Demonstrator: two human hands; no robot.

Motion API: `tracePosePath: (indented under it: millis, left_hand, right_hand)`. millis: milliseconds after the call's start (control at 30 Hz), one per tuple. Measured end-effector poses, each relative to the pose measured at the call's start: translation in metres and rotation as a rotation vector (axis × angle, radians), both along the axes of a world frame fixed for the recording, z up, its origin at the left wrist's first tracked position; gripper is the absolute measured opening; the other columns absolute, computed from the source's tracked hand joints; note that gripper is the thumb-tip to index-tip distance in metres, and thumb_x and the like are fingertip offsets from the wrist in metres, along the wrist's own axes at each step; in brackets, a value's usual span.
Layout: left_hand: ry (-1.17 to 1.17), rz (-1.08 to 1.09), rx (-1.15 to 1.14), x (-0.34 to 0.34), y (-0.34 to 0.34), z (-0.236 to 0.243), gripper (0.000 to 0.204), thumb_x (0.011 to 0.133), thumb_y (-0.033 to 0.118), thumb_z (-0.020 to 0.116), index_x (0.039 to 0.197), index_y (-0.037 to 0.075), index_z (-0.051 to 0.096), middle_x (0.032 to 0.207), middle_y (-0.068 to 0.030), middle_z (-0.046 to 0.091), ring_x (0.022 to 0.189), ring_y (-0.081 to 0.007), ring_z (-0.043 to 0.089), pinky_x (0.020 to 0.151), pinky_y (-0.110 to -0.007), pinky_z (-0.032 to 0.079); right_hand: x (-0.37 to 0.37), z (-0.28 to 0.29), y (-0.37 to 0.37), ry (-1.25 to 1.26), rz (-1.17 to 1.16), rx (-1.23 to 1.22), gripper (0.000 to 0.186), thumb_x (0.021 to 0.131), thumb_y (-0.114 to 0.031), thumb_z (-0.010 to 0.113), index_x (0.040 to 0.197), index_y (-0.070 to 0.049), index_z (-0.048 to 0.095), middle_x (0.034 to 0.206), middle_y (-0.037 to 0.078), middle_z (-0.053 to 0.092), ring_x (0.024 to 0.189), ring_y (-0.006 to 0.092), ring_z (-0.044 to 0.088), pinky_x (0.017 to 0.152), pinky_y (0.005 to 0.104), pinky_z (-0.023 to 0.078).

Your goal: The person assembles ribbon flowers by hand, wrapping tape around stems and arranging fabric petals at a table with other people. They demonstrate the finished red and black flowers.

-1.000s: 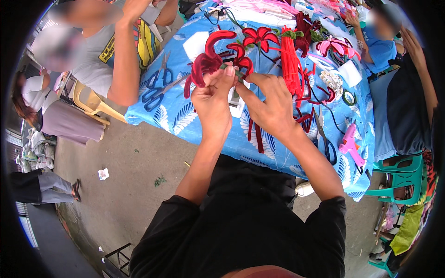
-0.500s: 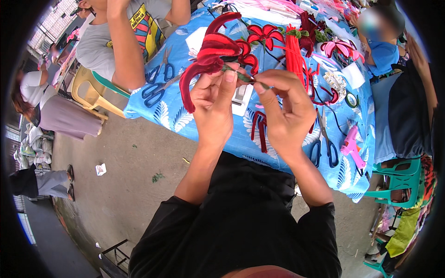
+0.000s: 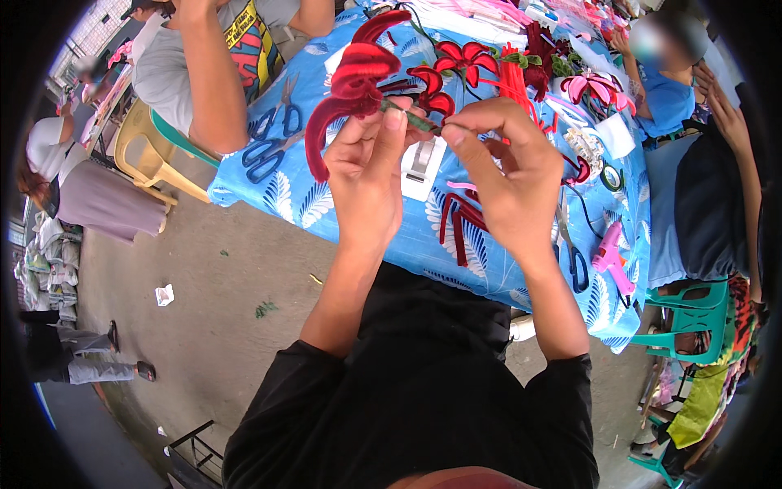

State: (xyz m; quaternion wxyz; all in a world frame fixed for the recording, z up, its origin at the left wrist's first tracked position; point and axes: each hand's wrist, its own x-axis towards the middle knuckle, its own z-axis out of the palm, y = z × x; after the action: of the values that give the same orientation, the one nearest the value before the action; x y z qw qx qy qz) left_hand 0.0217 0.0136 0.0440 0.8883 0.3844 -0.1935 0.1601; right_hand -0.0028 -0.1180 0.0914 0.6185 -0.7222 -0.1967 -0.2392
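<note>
Above the near side of the table, my left hand (image 3: 366,167) grips a dark red, fuzzy pipe-cleaner flower (image 3: 358,98) just below its bloom. Its long curled petals spread up and down to the left of my fingers. A short stem wrapped in green tape (image 3: 419,121) runs rightward from my left thumb. My right hand (image 3: 509,175) pinches the far end of that stem between thumb and forefinger; whether loose tape is also in the pinch is too small to tell. Behind my hands lie a finished red flower (image 3: 466,61) and red curled petals (image 3: 433,91).
On the blue leaf-patterned tablecloth (image 3: 305,183) are scissors (image 3: 265,155) at left, more scissors (image 3: 574,253) and a pink glue gun (image 3: 611,257) at right. Red pipe-cleaner pieces (image 3: 458,228) and a green tape roll (image 3: 612,177) lie nearby. Other people sit at both sides.
The flower has tilted and shifted slightly left with my left hand. My right fingers have turned at the stem's end, and the green tip beyond my right thumb no longer shows.
</note>
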Motion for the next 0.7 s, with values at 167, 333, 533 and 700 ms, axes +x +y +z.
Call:
tracePosePath:
  millis: [167, 333, 533, 700]
  left_hand:
    - [0.041, 0.167, 0.006, 0.0, -0.002, -0.002, 0.014, 0.09, 0.004, 0.059, 0.101, -0.002, 0.062, 0.101, -0.0129, 0.066, 0.094, -0.0205, 0.063, 0.082, -0.035, 0.052]
    - [-0.004, 0.228, -0.033, 0.003, 0.0, -0.009, 0.012, 0.088, 0.001, 0.06, 0.099, -0.002, 0.062, 0.102, -0.0152, 0.066, 0.092, -0.0224, 0.064, 0.08, -0.035, 0.053]
    - [-0.111, 0.312, 0.112, 0.001, 0.004, -0.014, 0.012, 0.088, 0.001, 0.06, 0.099, -0.003, 0.061, 0.102, -0.0182, 0.065, 0.089, -0.0235, 0.064, 0.078, -0.035, 0.054]
    - [-0.116, 0.269, 0.138, -0.001, 0.004, -0.012, 0.013, 0.088, 0.001, 0.059, 0.101, -0.003, 0.06, 0.103, -0.0187, 0.064, 0.086, -0.0246, 0.064, 0.077, -0.038, 0.054]
  right_hand:
    - [0.011, -0.017, 0.006, -0.437, -0.069, -0.231, 0.02, 0.068, 0.008, 0.067, 0.086, -0.001, 0.066, 0.082, 0.009, 0.061, 0.075, 0.0238, 0.056, 0.063, 0.03, 0.045]
    - [0.012, -0.019, 0.014, -0.427, -0.045, -0.224, 0.019, 0.068, 0.008, 0.068, 0.085, -0.001, 0.066, 0.08, 0.009, 0.061, 0.074, 0.0235, 0.056, 0.066, 0.031, 0.045]
    - [0.016, -0.018, 0.014, -0.208, 0.003, -0.004, 0.008, 0.076, 0.002, 0.068, 0.084, 0.0, 0.066, 0.078, 0.007, 0.062, 0.065, 0.0133, 0.055, 0.06, 0.0253, 0.043]
    - [0.013, -0.012, 0.014, 0.078, 0.022, 0.166, 0.007, 0.082, -0.005, 0.068, 0.08, 0.001, 0.064, 0.071, 0.003, 0.061, 0.063, 0.0045, 0.051, 0.054, 0.0207, 0.039]
